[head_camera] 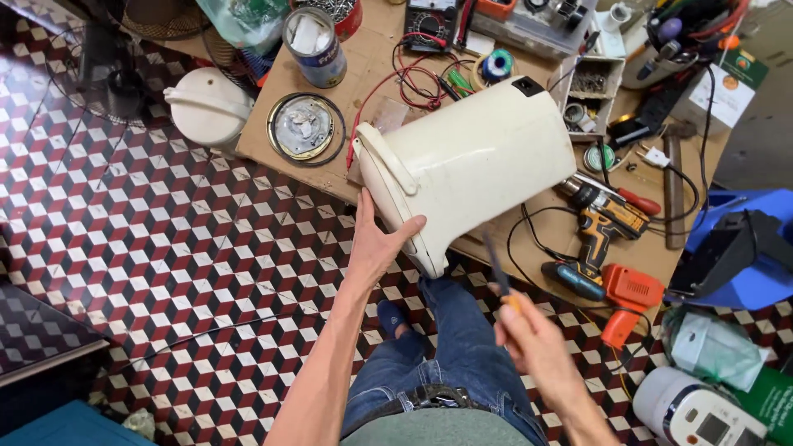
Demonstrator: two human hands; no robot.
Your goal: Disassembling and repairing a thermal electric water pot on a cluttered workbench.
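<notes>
The left hand is spread against the rim of a cream pot shell, thumb hooked over the edge, fingers flat on the base end — it grips the shell and holds it tilted on its side, part on the bench and part over the person's lap. The right hand is closed around a screwdriver, its orange handle in the fist and its dark shaft pointing up toward the shell's lower edge without touching it.

Outward from the shell: its white lid lies apart on the tiled floor just beside the bench corner, and a round metal plate lies on the bench between lid and shell. Behind the shell sit a multimeter with red and black leads, a tin and a box of small parts. To the right lie a cordless drill, an orange soldering gun and a hammer.

As for progress, the pot looks well taken apart — lid off, plate out, shell free in the hand. Whether screws or fittings remain inside cannot be told, since the shell's open end faces away from the camera.
</notes>
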